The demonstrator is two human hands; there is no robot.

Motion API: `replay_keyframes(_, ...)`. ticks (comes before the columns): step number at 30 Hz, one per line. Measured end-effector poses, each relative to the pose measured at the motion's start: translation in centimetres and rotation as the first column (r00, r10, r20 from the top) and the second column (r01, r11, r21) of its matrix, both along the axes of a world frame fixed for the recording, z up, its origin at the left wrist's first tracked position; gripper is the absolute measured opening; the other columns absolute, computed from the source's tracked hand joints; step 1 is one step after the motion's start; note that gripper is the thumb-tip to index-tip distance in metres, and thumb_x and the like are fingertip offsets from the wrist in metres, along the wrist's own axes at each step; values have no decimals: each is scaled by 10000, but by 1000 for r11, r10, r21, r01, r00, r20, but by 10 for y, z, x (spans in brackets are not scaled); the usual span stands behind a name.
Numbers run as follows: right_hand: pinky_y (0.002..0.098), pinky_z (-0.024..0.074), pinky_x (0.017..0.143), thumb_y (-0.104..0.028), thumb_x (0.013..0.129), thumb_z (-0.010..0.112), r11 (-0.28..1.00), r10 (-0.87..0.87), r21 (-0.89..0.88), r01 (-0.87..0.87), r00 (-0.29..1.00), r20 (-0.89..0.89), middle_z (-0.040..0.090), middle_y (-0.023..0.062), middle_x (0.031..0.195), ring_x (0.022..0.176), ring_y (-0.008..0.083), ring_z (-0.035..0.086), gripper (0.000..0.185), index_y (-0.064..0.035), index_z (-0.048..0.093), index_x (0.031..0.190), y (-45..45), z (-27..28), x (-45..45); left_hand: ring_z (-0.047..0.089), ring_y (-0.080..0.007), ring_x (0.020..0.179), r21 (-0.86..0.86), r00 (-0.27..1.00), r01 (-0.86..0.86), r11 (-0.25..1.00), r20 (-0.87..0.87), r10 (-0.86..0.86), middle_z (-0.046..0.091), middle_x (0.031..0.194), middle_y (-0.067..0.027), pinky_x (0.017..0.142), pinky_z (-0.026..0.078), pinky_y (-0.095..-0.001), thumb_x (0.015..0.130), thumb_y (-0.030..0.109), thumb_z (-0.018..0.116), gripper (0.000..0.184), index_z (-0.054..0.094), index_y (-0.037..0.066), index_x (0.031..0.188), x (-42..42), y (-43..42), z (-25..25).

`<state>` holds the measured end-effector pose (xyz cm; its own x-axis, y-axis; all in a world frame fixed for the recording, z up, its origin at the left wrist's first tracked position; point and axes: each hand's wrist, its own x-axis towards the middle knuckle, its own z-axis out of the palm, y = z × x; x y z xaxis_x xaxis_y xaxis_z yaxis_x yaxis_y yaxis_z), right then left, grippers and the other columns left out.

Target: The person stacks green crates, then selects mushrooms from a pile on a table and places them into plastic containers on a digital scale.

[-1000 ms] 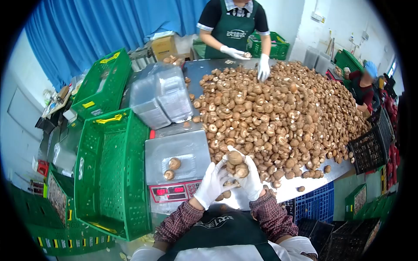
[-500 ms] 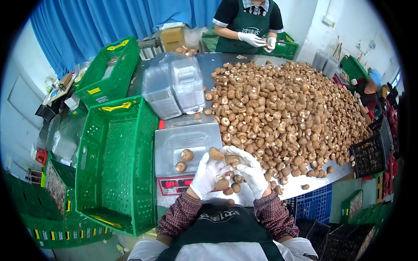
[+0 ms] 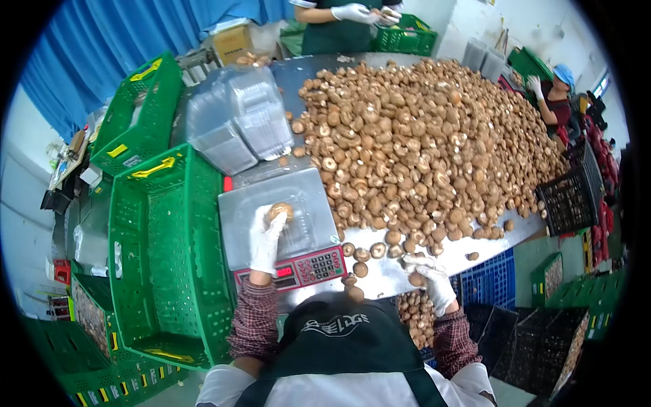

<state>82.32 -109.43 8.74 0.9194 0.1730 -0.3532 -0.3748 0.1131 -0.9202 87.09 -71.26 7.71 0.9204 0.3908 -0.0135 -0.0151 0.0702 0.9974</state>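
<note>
My left hand (image 3: 265,241), in a white glove, is over the scale (image 3: 239,239) with its fingers closed around a brown mushroom (image 3: 280,212). Beneath it, a clear plastic tray (image 3: 304,229) rests on the metal plate; my hand hides part of this tray. Over to the right, my gloved right hand (image 3: 434,281) has its fingers curled about another mushroom (image 3: 416,279) near the table's front edge. Several loose mushrooms (image 3: 361,270) lie between the scale and that hand. The big mushroom pile (image 3: 420,149) spreads behind them.
An upright green crate (image 3: 169,271) stands left of the scale, with a second green crate (image 3: 139,112) behind. Stacked clear trays (image 3: 237,125) sit beyond the scale. A black crate (image 3: 573,203) leans at the table's right end. Two other people work at the far side and right.
My hands have parted: the left went to the tray on the scale, the right moved rightward. The two mushrooms seen in the tray earlier no longer show there. The head view has shifted.
</note>
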Motion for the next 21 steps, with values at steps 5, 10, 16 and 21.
replay_keyframes(5, 318, 532, 742, -142, 841, 668, 652, 220, -718, -242, 967, -126, 709, 112, 937, 816, 209, 676, 271, -72, 690, 1103, -89, -62, -76, 589, -311, 974, 977, 982, -78, 199, 41, 183, 632, 1037, -142, 871, 468, -415, 724, 224, 765, 503, 612, 78, 1180, -11, -12, 32)
replay_keyframes(10, 385, 527, 832, -178, 771, 689, 439, 410, -891, -114, 908, 86, 638, 136, 1145, 979, 309, 643, 411, -112, 637, 1173, -18, -37, -53, 626, -287, 906, 843, 917, 224, 488, -13, -399, 652, 969, -102, 806, 503, -391, 784, 133, 706, 354, 651, 103, 1132, -42, -67, 24)
replay_keyframes(16, 363, 520, 822, -182, 778, 687, 248, 671, -969, 10, 720, 179, 613, 94, 1165, 977, 252, 623, 480, -152, 579, 1244, 45, -90, -33, 628, -259, 963, 768, 595, 638, 45, -455, -662, 604, 1102, -92, 813, 520, -347, 855, 155, 583, 404, 520, 105, 1251, -59, -124, -64)
replay_keyframes(21, 376, 515, 715, -139, 778, 652, 698, 349, -705, 125, 800, 488, 651, 84, 923, 797, 285, 641, 82, -106, 666, 852, 28, -119, -17, 495, -325, 1196, 945, 792, 166, -284, -299, -532, 525, 1257, -156, 1047, 356, -487, 856, 148, 515, 411, 518, 69, 1259, -37, -155, -87)
